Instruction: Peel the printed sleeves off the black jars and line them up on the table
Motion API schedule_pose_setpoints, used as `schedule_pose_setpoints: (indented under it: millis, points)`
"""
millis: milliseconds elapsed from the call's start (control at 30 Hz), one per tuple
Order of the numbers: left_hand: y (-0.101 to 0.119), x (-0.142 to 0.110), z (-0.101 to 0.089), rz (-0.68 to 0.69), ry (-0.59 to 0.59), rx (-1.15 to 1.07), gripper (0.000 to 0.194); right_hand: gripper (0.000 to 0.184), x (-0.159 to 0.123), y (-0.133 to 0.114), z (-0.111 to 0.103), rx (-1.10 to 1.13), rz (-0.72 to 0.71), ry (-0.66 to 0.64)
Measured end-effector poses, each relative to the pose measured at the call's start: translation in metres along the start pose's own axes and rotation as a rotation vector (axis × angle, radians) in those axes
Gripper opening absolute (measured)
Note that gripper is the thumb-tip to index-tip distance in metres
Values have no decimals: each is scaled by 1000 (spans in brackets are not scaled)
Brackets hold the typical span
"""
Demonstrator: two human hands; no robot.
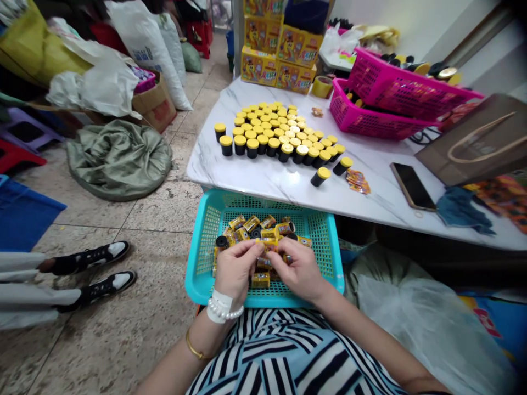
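Both hands meet over a teal plastic basket point(337, 263) on my lap. My left hand point(235, 266) has its thumb and index finger pinched together. Close beside it, the fingers of my right hand point(300, 269) are pinched too. A small yellowish piece shows between the fingertips, but its kind is too unclear to name. Beneath them lie several small black canisters with yellow printed labels point(261, 280), jumbled in the basket. On the marble-patterned table point(263, 184) ahead stand many black canisters with yellow lids point(252, 146), grouped upright; one point(320, 176) stands apart at the front.
Small orange printed packets point(357, 181) and a phone point(413, 186) lie on the table's right. Stacked pink baskets point(379, 118), a brown paper bag point(473, 142) and yellow printed boxes point(296, 77) stand behind. Another person's shoes point(102, 258) and a green sack point(119, 159) are at left.
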State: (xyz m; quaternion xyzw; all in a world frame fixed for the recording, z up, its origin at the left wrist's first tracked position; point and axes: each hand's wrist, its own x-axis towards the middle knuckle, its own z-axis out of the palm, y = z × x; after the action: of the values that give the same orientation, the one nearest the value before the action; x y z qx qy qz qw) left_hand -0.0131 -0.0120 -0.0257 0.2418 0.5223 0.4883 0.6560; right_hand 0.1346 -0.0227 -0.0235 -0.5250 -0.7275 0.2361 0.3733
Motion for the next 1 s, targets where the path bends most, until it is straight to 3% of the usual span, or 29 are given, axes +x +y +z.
schedule_pose_setpoints:
  millis: [100,200,267,333,400,467,500,600,733,800,900,1000]
  points:
    - [6,2,-6,-90,-109,42,34,33,0,-2,0,-47,-40,-33]
    - [10,1,-12,-150,-255,114,34,34,8,-4,-17,-84,-110,10]
    - [11,-2,-14,-189,-290,112,34,27,23,-1,-40,-177,-128,161]
    - [13,-4,-13,-224,-296,69,33,20,47,10,-66,-356,-88,415]
    - [15,-4,-10,-252,-295,6,32,31,75,29,-87,-536,-17,557]
    - [18,-1,-4,-265,-275,-58,33,40,101,49,-98,-627,34,511]
    - [20,2,-2,-268,-257,-88,34,35,110,57,-99,-629,54,461]
    - [26,15,4,-266,-207,-171,34,27,114,64,-92,-348,106,375]
    - [32,28,9,-299,-242,-265,26,37,81,36,-78,508,279,157]
    - [33,30,12,-324,-254,-306,24,34,64,20,-71,783,340,67]
    - [32,30,18,-356,-265,-338,23,28,51,10,-61,895,346,54]
    - [30,28,21,-369,-281,-373,23,25,49,10,-55,814,320,89]
